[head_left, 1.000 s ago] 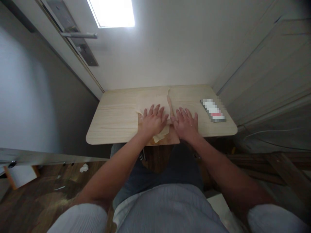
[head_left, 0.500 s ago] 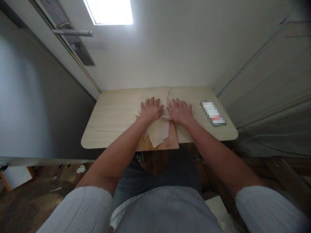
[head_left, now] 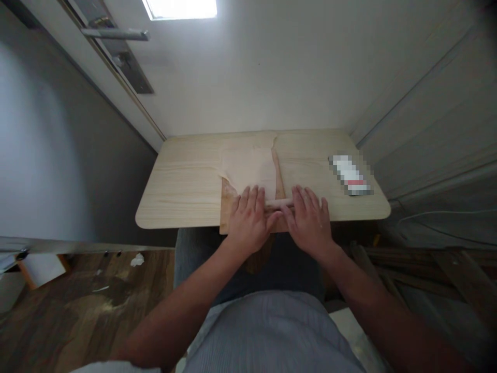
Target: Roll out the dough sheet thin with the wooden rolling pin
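Note:
Across the near end of a sheet of dough [head_left: 248, 163] lies a pale rolling pin [head_left: 278, 203], whose middle shows between my hands. The fingers of my left hand [head_left: 248, 217] are draped over the pin's left part, thumb pointing inward. My right hand [head_left: 309, 220] covers the right part in the same way, its thumb near the left one. Both ends of the pin are hidden beneath the hands. The thin, uneven dough spreads over a wooden board [head_left: 225, 212] and on toward the far side of the table.
The light wood table [head_left: 178, 181] stands against a white door [head_left: 272, 77] with a metal handle [head_left: 116, 34]. A phone [head_left: 350, 175], its screen blurred, lies on the table's right side. A wooden frame [head_left: 419, 264] is low on the right. Crumpled white paper [head_left: 137, 260] is on the floor.
Both hands have drawn back toward my body with the rolling pin, from the middle of the dough to its near end. More of the dough's far part shows. The view has tilted down slightly.

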